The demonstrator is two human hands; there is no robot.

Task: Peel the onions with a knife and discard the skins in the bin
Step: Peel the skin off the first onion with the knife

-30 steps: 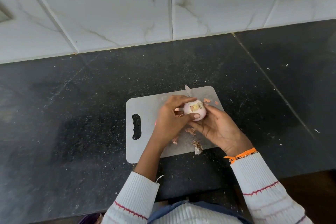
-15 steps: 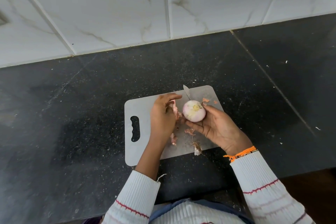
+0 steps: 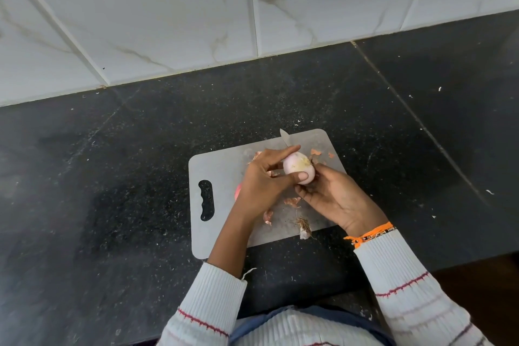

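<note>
A pale pink peeled onion (image 3: 297, 167) is held above the grey cutting board (image 3: 219, 166). My left hand (image 3: 261, 185) pinches it between thumb and forefinger from the left. My right hand (image 3: 337, 202) cups it from below and from the right, fingers curled round it. The tip of a knife blade (image 3: 284, 137) sticks out behind the onion; its handle is hidden, so I cannot tell which hand holds it. Several brown onion skins (image 3: 292, 201) and a cut root end (image 3: 304, 229) lie on the board. No bin is in view.
The board lies on a black speckled counter (image 3: 112, 177) below a white tiled wall (image 3: 168, 22). A pink object (image 3: 238, 191) peeks out under my left hand. Small white flecks dot the counter at right. The counter's front edge runs under my sleeves.
Half a second ago my left hand was off the onion with a strip of skin. It has come back and now pinches the onion. My right hand has barely moved.
</note>
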